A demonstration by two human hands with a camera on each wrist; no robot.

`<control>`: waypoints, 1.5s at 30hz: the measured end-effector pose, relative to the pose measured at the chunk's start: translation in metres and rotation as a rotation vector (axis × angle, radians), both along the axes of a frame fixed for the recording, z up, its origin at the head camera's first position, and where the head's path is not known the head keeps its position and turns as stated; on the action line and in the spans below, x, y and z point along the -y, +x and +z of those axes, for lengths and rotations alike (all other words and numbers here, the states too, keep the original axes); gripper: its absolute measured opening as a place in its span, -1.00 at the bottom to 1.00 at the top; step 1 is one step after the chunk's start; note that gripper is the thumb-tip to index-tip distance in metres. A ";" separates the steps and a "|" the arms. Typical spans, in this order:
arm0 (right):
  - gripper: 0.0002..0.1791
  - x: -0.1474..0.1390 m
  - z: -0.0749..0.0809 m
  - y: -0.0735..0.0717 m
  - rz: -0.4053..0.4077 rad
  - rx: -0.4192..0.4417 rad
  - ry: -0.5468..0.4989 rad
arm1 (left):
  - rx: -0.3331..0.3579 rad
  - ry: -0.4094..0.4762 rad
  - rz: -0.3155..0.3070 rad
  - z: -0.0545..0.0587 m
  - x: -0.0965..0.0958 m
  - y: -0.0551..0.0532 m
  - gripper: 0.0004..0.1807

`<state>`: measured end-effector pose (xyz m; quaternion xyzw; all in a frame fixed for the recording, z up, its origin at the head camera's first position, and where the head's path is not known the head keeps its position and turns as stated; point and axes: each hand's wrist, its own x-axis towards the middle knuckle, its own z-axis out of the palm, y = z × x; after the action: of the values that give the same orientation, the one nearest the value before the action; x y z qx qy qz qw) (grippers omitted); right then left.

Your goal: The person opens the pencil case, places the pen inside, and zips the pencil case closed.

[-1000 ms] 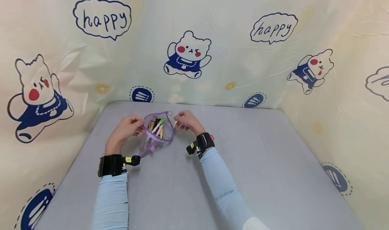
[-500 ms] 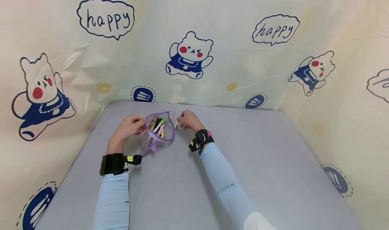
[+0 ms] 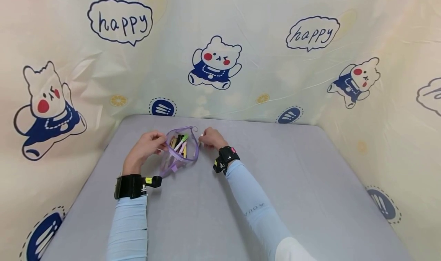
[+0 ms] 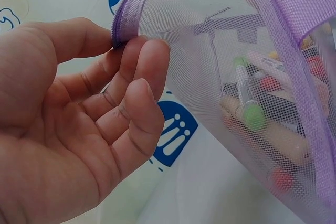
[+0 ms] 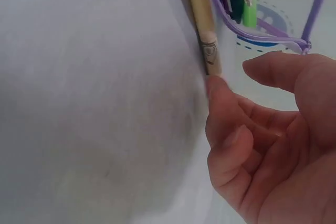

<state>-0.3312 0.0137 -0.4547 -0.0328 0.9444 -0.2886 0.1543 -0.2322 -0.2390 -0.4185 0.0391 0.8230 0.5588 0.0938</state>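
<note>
A purple-trimmed mesh pencil pouch (image 3: pixel 188 160) stands unzipped toward the back left of the table, with several pens (image 3: pixel 180 144) inside. My left hand (image 3: pixel 146 146) pinches its zipper edge between thumb and fingers; the left wrist view shows this hand (image 4: pixel 68 135) at the edge, pens visible through the mesh (image 4: pixel 184 72). To the right of the pouch is my right hand (image 3: pixel 214 138). Seen from the right wrist, a beige pen (image 5: pixel 202 11) with a small printed face lies outside the pouch opening. My right index fingertip (image 5: pixel 216 85) touches its end, and the thumb stands apart from it.
The grey tabletop (image 3: pixel 275 184) extends to the right and toward me. A printed curtain (image 3: pixel 262 62) hangs behind the table and along both sides. A metal ring (image 3: pixel 195 129) sits at the pouch's back corner.
My right hand has shifted slightly beside the pouch, and less of the pen at its fingertips shows in the head view. The left hand keeps its hold on the pouch edge.
</note>
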 end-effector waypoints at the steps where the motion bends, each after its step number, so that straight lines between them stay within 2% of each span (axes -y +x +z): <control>1: -0.75 0.000 -0.001 0.000 0.005 -0.008 0.014 | -0.001 0.000 0.000 0.000 0.000 0.000 -0.59; 6: -0.64 0.001 -0.003 0.001 0.005 -0.040 0.049 | -0.004 0.002 -0.001 -0.001 -0.001 -0.002 -0.59; 17: -0.70 0.007 -0.001 0.006 0.035 -0.056 0.082 | -0.003 -0.011 0.007 -0.002 0.001 -0.003 -0.60; 24: -0.71 0.004 0.001 0.007 0.037 -0.028 0.140 | 0.001 -0.012 -0.005 -0.002 0.000 -0.003 -0.65; 33: -0.70 -0.005 0.006 0.014 0.018 -0.039 0.125 | -0.004 -0.009 -0.010 -0.002 -0.002 -0.002 -0.65; 36: -0.68 -0.009 0.007 0.015 0.013 -0.040 0.100 | -0.007 -0.011 -0.007 -0.002 -0.002 -0.002 -0.63; 40: -0.75 -0.017 0.004 0.013 0.010 -0.050 0.032 | -0.010 -0.013 -0.009 -0.001 -0.002 -0.002 -0.63; 45: -0.80 -0.028 -0.005 0.010 -0.020 -0.029 -0.176 | -0.008 -0.012 -0.021 0.000 -0.002 -0.001 -0.63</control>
<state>-0.3215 0.0420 -0.4601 -0.0412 0.9177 -0.3716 0.1343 -0.2337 -0.2369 -0.4181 0.0493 0.8262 0.5528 0.0966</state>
